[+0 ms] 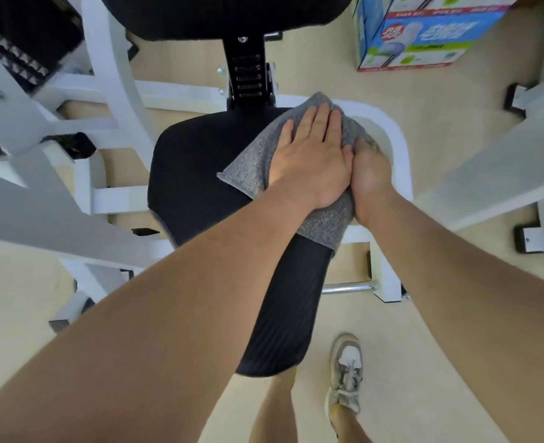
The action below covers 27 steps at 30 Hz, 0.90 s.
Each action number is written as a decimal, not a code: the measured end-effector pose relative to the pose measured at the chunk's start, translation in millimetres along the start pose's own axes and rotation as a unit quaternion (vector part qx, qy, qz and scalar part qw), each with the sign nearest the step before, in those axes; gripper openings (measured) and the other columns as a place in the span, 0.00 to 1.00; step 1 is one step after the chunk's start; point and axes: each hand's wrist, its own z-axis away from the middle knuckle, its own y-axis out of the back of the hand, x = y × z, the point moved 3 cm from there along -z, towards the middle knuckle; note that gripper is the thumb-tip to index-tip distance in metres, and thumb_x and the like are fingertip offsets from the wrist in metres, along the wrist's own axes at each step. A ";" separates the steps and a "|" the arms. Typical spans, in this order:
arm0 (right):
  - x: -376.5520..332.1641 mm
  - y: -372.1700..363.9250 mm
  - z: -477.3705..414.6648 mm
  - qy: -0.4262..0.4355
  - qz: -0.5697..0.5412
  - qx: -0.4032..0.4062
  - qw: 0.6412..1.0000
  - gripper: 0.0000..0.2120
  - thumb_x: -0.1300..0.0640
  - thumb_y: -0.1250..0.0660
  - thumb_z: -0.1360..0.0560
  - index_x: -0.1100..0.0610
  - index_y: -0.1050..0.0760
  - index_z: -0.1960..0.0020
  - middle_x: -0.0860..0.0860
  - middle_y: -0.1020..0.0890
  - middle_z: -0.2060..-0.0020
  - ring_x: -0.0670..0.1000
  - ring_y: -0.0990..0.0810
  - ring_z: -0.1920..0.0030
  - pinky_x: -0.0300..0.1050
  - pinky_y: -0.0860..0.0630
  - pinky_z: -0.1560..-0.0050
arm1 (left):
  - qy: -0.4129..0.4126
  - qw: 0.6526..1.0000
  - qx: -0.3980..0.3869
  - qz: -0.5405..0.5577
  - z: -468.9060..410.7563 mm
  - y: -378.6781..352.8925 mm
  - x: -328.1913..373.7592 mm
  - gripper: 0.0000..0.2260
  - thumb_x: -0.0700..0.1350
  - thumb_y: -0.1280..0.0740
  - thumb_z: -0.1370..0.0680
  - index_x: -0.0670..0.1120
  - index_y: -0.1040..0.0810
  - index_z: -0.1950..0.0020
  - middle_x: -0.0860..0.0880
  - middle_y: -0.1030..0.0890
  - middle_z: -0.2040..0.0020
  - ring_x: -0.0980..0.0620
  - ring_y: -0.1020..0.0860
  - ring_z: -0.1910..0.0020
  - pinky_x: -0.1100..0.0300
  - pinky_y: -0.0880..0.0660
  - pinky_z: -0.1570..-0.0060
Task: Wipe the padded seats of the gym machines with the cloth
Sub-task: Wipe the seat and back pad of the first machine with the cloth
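A grey cloth (254, 161) lies over the right part of the black padded seat (194, 174) of a white gym machine. My left hand (309, 155) presses flat on top of the cloth with straight fingers. My right hand (369, 174) sits at the seat's right edge, its fingers curled into the cloth where it hangs over the side. The black back pad (219, 14) rises above the seat at the top of the view.
White frame bars (111, 91) of the machine surround the seat on the left and a curved white bar (398, 145) on the right. A blue and white cardboard box (424, 33) stands on the floor at the upper right. My leg and shoe (346, 372) are below.
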 end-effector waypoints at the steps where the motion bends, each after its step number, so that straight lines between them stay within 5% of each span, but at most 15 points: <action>1: 6.6 0.7 9.5 -0.009 -0.036 0.015 0.999 0.15 0.54 0.48 0.19 0.57 0.24 0.55 0.54 0.20 0.58 0.53 0.23 0.53 0.52 0.25 0.43 | -0.004 1.000 -0.003 -0.003 9.3 -0.5 1.3 0.26 0.53 0.57 0.18 0.45 0.57 0.22 0.48 0.56 0.21 0.51 0.58 0.23 0.49 0.60 0.25; 3: 22.5 -0.6 32.2 -0.015 -0.111 0.020 0.994 0.17 0.50 0.47 0.20 0.56 0.23 0.53 0.53 0.18 0.56 0.52 0.21 0.51 0.52 0.25 0.41 | -0.019 1.000 -0.011 -0.007 33.4 -1.3 3.8 0.25 0.52 0.58 0.17 0.46 0.58 0.22 0.49 0.57 0.21 0.52 0.59 0.23 0.50 0.60 0.25; 7: 53.7 -6.6 80.7 -0.032 -0.195 0.015 0.980 0.25 0.42 0.50 0.19 0.56 0.30 0.32 0.53 0.22 0.38 0.50 0.24 0.39 0.50 0.31 0.32 | -0.048 0.998 -0.024 -0.012 85.7 -1.4 0.7 0.25 0.53 0.58 0.17 0.47 0.58 0.22 0.50 0.58 0.21 0.54 0.59 0.23 0.51 0.60 0.25; 15: 77.8 -12.2 160.0 -0.020 -0.171 -0.018 0.985 0.20 0.50 0.51 0.17 0.55 0.31 0.30 0.49 0.23 0.40 0.47 0.25 0.40 0.40 0.32 0.38 | -0.040 0.998 -0.016 -0.039 171.4 -7.1 -8.8 0.24 0.52 0.59 0.18 0.49 0.59 0.22 0.52 0.58 0.21 0.56 0.60 0.23 0.52 0.60 0.25; 17: 89.0 -14.5 178.3 -0.032 -0.193 -0.023 0.980 0.20 0.49 0.50 0.17 0.55 0.30 0.31 0.50 0.22 0.39 0.48 0.24 0.40 0.44 0.31 0.35 | -0.039 0.998 0.003 -0.046 193.0 -11.5 -10.1 0.24 0.52 0.60 0.18 0.50 0.57 0.22 0.53 0.56 0.21 0.55 0.58 0.23 0.52 0.59 0.24; 21: 110.8 -14.7 215.3 -0.068 -0.219 -0.037 0.973 0.19 0.46 0.50 0.18 0.52 0.27 0.36 0.50 0.20 0.42 0.50 0.22 0.40 0.51 0.30 0.33 | -0.037 0.995 0.078 -0.054 239.5 -20.9 -9.4 0.23 0.49 0.54 0.19 0.46 0.37 0.25 0.50 0.36 0.25 0.52 0.38 0.26 0.53 0.45 0.26; 25: 124.8 -3.4 251.6 -0.105 -0.237 -0.093 0.961 0.13 0.47 0.47 0.18 0.44 0.24 0.47 0.50 0.18 0.45 0.51 0.20 0.43 0.52 0.27 0.36 | -0.018 0.987 0.109 0.114 276.4 -13.8 1.4 0.21 0.49 0.50 0.19 0.47 0.27 0.31 0.54 0.29 0.30 0.57 0.34 0.29 0.65 0.48 0.29; 27: 122.7 10.9 268.3 -0.117 -0.284 -0.118 0.944 0.15 0.48 0.47 0.18 0.49 0.23 0.44 0.53 0.17 0.46 0.51 0.18 0.45 0.50 0.25 0.40 | 0.052 0.955 0.082 0.280 290.1 -4.4 8.0 0.14 0.47 0.43 0.19 0.46 0.19 0.45 0.56 0.20 0.46 0.60 0.25 0.44 0.71 0.36 0.40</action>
